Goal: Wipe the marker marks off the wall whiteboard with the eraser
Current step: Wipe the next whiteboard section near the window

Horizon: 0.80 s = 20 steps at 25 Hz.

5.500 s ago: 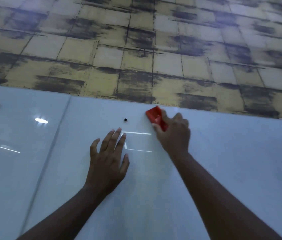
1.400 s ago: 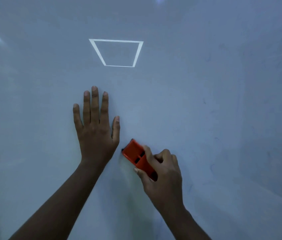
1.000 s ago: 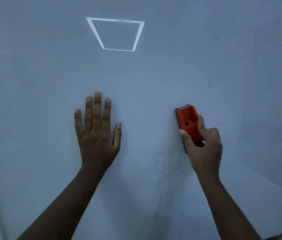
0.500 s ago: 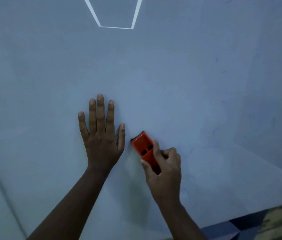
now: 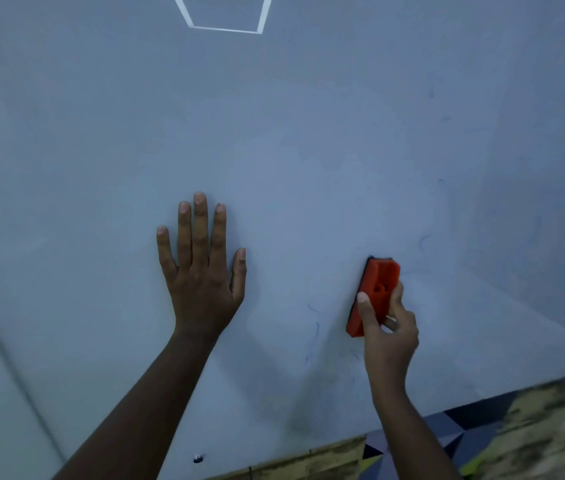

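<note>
The right hand (image 5: 390, 336) grips the eraser (image 5: 374, 292) on the board (image 5: 309, 133) at lower right, the left hand (image 5: 201, 268) lies flat and open, and faint marks (image 5: 316, 332) beside it remain.

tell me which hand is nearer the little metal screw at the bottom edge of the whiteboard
Left. The left hand lies flat on the whiteboard, almost straight above the screw. The right hand, gripping the red eraser, is well off to the screw's right.
</note>
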Available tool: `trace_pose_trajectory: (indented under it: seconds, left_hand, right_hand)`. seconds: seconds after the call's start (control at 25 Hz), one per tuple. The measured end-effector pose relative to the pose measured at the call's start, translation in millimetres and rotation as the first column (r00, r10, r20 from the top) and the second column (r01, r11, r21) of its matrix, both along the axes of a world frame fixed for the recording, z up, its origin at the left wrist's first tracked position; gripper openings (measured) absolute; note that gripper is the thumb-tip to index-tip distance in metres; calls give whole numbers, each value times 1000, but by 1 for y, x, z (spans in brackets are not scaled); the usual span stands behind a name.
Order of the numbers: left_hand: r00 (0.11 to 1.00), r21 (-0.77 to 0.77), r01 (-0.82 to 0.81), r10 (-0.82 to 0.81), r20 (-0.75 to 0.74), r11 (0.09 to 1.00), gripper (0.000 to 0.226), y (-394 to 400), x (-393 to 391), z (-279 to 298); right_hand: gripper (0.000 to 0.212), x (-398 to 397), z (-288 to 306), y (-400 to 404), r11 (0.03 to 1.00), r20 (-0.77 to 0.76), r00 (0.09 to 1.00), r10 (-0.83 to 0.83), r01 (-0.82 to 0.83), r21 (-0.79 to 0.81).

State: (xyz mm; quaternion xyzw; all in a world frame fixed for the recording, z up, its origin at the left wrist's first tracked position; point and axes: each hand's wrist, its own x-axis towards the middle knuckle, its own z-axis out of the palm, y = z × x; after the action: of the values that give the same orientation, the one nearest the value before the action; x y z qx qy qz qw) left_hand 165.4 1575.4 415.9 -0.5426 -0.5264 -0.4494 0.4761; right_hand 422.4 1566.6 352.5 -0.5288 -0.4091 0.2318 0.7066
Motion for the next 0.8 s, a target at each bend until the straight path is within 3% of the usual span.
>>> trace_pose_trajectory:
  seconds: [0.16, 0.24, 0.36, 0.48, 0.56, 0.72, 0.8]
  left_hand:
    - [1000, -14, 3, -3, -17, 1000, 69, -2, -1, -11]
    - [1000, -18, 2, -2, -23, 1000, 70, -2, -2, -15]
    - [1000, -21, 3, -4, -22, 1000, 70, 0, -2, -24]
    - [1000, -31, 6, -6, -16, 1000, 71, 0, -3, -34]
    - [1000, -42, 7, -7, -20, 999, 72, -1, -3, -41]
    - [999, -49, 14, -15, -30, 999, 71, -3, -6, -52]
    - [1000, -49, 9, -11, -29, 999, 70, -3, -7, -58]
  right_hand:
    - [72, -4, 1, 3, 1000, -119, 993, 23, -24, -7]
    - [72, -11, 18, 7, 1000, -100, 995, -6, 8, 19]
    - [71, -41, 28, 1, 990, 227, 970, -91, 63, 129]
    - [71, -74, -3, -18, 978, 616, 774, -146, 18, 209]
    - [70, -79, -33, -26, 981, 708, 693, -137, -5, 195]
    - [71, -63, -55, -26, 990, 684, 721, -113, 23, 139]
    - [72, -47, -53, -20, 996, 530, 844, -84, 50, 77]
